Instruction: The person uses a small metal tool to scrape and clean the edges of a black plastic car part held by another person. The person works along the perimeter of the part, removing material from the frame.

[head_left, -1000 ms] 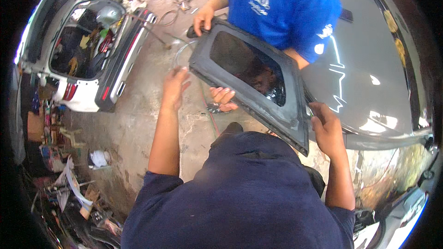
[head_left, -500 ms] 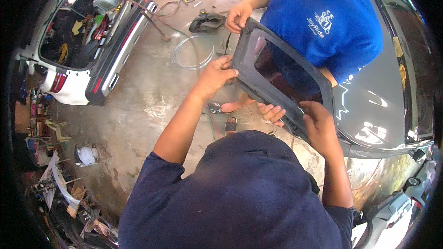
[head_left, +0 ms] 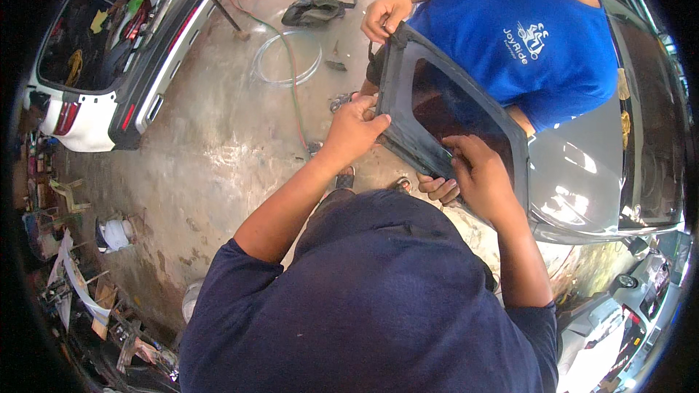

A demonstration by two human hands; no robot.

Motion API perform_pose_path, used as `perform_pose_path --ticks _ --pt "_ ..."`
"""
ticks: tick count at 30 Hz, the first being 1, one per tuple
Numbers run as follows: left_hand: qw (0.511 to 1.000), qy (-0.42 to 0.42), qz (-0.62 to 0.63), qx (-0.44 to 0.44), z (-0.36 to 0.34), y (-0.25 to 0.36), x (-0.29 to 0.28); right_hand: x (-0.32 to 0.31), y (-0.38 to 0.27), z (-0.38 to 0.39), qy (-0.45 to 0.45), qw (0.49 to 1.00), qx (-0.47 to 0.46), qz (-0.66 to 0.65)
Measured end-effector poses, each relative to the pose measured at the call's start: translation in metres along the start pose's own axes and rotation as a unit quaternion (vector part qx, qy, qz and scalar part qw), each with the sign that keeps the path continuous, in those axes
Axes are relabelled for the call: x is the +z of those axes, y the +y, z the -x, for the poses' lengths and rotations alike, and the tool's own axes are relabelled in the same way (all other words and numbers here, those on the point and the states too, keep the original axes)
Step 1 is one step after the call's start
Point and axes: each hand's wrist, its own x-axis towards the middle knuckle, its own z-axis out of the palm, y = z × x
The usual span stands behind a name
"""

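A dark car window glass with a black rubber frame (head_left: 437,105) is held up between me and a person in a blue shirt (head_left: 524,36). My left hand (head_left: 353,131) grips its left edge. My right hand (head_left: 477,175) grips its lower edge with fingers on the rubber frame. The other person's hand (head_left: 384,14) holds the top corner, and fingers of their other hand (head_left: 439,189) show under the lower edge beside my right hand.
A grey car body (head_left: 604,167) stands at the right. A white car with open boot (head_left: 109,51) full of items is at the upper left. Hoses (head_left: 284,58), a dark bag (head_left: 313,9) and tools lie on the concrete floor. Clutter lines the lower left.
The window glass has moved up and to the right, turning more upright. My left hand shifted along its left edge and my right hand slid onto the lower frame.
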Motion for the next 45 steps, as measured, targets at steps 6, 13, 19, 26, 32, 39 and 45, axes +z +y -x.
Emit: perform_pose_path --ticks 6,13,19,26,32,39,45 --pt "0.973 0.159 -0.12 0.12 -0.001 0.028 0.019 0.003 0.014 0.001 -0.016 1.0 -0.003 -0.012" --pt "0.935 0.213 -0.252 0.131 -0.024 0.025 0.023 0.0 0.027 0.008 -0.019 0.999 -0.001 -0.027" --pt "0.934 0.239 -0.241 0.115 -0.029 0.026 0.031 -0.001 0.042 0.014 -0.007 0.999 0.003 -0.034" --pt "0.956 0.231 -0.15 0.1 -0.036 0.022 0.023 0.0 0.051 0.013 -0.007 0.999 0.0 -0.047" --pt "0.976 0.171 -0.086 0.106 -0.044 0.01 0.01 -0.001 0.046 0.01 -0.015 0.999 0.005 -0.051" --pt "0.983 0.003 0.099 -0.157 -0.058 0.032 -0.014 -0.002 0.041 0.006 -0.025 0.999 -0.009 -0.046" --pt "0.974 -0.003 0.138 -0.177 -0.055 0.043 -0.015 0.0 0.04 0.008 -0.022 0.999 -0.003 -0.038"
